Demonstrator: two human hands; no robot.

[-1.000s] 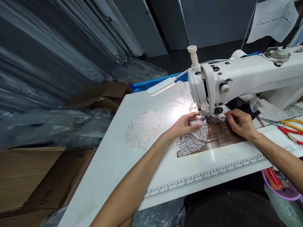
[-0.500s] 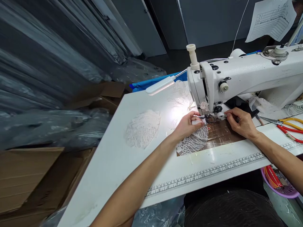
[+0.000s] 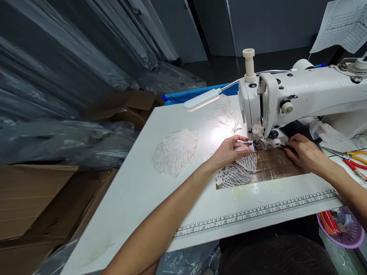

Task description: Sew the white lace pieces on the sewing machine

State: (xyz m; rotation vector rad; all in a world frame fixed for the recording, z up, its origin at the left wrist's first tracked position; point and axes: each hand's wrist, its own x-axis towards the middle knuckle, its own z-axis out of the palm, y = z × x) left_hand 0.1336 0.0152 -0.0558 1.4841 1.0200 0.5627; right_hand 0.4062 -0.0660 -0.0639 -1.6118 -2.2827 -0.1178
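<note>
My left hand (image 3: 231,152) is closed on the edge of a white lace piece (image 3: 237,172), its fingers right beside the presser foot of the white sewing machine (image 3: 250,103). The lace lies partly over a brown plate (image 3: 275,164) on the machine bed. On the other side of the foot, my right hand (image 3: 304,152) rests low with its fingers curled. A thin dark tip shows at those fingers, but what it belongs to is hidden. Another rounded lace piece (image 3: 176,152) lies flat on the white table (image 3: 137,183); more lace (image 3: 225,114) sits under the lamp glare.
A lamp (image 3: 202,100) reaches out left of the machine head. Scissors with yellow handles (image 3: 358,156) and a red-handled tool (image 3: 354,168) lie at the right. A ruler strip (image 3: 258,214) runs along the front edge, above a purple basket (image 3: 354,236). Cardboard boxes (image 3: 34,202) stand left.
My view has shifted a little, so the machine appears further right. My right hand has turned palm-down and lowered onto the bed beside the foot. My left hand stays on the lace.
</note>
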